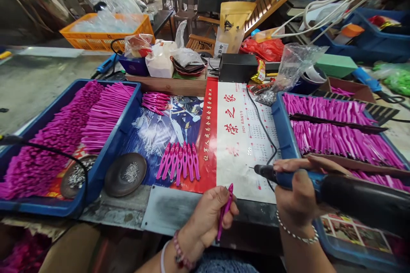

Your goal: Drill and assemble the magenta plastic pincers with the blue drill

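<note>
While a slim magenta plastic piece [225, 211] is pinched by the left hand [208, 213], similar pieces [185, 160] are lined up beyond.
A blue-and-black power screwdriver [349, 194] is gripped by the right hand [296, 200].

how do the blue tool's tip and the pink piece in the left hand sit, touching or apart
Apart: the head view shows pale calendar paper between the tool tip and pink piece.

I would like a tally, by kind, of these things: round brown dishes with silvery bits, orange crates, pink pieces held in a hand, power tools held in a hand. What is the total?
Round brown dishes: 2
Orange crate: 1
Pink piece in left hand: 1
Power tool in right hand: 1
Total: 5
</note>
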The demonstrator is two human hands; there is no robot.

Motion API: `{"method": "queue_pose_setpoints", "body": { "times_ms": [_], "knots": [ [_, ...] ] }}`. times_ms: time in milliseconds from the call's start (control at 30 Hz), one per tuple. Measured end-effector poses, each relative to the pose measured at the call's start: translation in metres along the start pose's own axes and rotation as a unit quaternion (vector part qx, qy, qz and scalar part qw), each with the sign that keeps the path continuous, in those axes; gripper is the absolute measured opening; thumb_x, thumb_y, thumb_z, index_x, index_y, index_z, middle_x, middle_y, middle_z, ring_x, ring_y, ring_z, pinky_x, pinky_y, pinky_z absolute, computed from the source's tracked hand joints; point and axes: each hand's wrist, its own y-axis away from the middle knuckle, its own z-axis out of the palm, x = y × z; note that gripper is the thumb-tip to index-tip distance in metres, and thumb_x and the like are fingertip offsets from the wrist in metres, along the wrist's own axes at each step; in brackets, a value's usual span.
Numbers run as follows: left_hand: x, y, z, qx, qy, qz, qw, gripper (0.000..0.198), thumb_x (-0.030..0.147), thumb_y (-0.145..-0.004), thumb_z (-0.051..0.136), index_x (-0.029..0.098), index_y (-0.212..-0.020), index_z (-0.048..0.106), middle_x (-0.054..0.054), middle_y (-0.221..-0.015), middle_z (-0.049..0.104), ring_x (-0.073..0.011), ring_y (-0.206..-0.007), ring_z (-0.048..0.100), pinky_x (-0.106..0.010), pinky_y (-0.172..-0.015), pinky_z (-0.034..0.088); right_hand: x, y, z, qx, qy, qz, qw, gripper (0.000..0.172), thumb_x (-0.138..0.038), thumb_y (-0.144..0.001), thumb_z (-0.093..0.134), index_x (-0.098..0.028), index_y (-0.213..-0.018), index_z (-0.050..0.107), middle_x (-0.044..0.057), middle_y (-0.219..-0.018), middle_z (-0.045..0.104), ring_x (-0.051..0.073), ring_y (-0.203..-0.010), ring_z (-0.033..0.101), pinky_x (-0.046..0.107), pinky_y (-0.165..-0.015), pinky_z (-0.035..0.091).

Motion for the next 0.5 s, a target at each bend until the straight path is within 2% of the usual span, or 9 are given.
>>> {"method": "queue_pose_setpoints", "body": {
  "times_ms": [133,300,500],
  "knots": [
    [0.001,0.000,-0.004,-0.041,0.019,0.007,0.999,0.047,0.053,-0.074,0.074,0.011,-0.087,0.059,-0.002,-0.066,0.063,-0.0018,-0.037,0.042,-0.014,-0.036,0.025,0.009,0.000,0.006,0.000,0.002,-0.017,1.000,0.034,-0.014,-0.076,0.067,-0.016,-0.107,0.054,-0.003,-0.068,0.061,0.017,-0.054,0.057,0.038,-0.063,0.052],
    [0.002,-0.002,-0.008,-0.104,0.060,-0.006,0.993,0.048,0.051,-0.067,0.081,0.012,-0.082,0.058,-0.002,-0.063,0.064,-0.0036,-0.036,0.045,-0.013,-0.035,0.027,0.015,0.001,0.007,-0.022,0.022,-0.010,0.999,0.033,-0.014,-0.078,0.067,-0.014,-0.108,0.052,-0.001,-0.070,0.063,0.017,-0.057,0.058,0.036,-0.068,0.051],
    [0.000,-0.004,-0.010,-0.099,0.104,-0.029,0.989,0.047,0.052,-0.069,0.080,0.010,-0.081,0.063,-0.001,-0.060,0.061,-0.0028,-0.036,0.045,-0.013,-0.035,0.028,0.015,0.002,0.006,-0.018,0.029,-0.002,0.999,0.033,-0.013,-0.079,0.068,-0.014,-0.109,0.053,-0.001,-0.070,0.063,0.017,-0.056,0.058,0.037,-0.067,0.051]
  ]
}}
